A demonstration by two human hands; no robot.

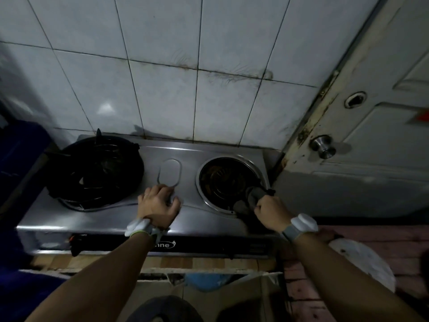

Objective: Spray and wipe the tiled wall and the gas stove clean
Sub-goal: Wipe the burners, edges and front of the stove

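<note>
A steel two-burner gas stove (209, 219) stands against the tiled wall (162, 94), whose grout lines carry dark grime streaks. My left hand (157, 205) rests flat on the stove top between the burners. My right hand (271, 213) grips a dark grey cloth (251, 198) and presses it onto the near right rim of the right burner (226, 180), which has no grate. The left burner (95, 170) carries a black pan support.
A white door (371, 135) with a steel knob (323, 147) stands right of the stove, its frame stained. A dark blue object (18, 154) sits at the left. A white bag (364, 261) lies at the lower right, cardboard boxes below the counter.
</note>
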